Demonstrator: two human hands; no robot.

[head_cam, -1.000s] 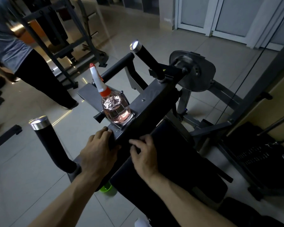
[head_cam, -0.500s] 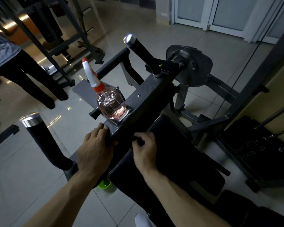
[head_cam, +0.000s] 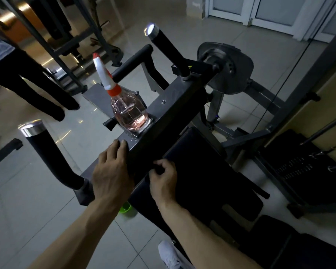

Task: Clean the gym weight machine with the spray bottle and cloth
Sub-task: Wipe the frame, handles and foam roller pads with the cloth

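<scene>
**Desk:** How far along is the clean-up?

**Photographer:** Early, by the look of it. The spray bottle (head_cam: 128, 113) stands upright and untouched at centre frame, on the crossbar (head_cam: 175, 105) of the weight machine (head_cam: 227, 74). Just below it, the left hand (head_cam: 112, 171) lies flat on the bar, fingers straight, gripping nothing. The right hand (head_cam: 164, 181) is curled at the edge of the black pad (head_cam: 206, 171). Whether it pinches a cloth is lost in shadow.

**Desk:** Anything in the way?

**Photographer:** A chrome-capped handle (head_cam: 169, 49) juts out at upper centre, and a second sits at lower left. A bystander's legs (head_cam: 37, 84) stand at upper left, well apart. Most surfaces appear left to wipe.
</scene>
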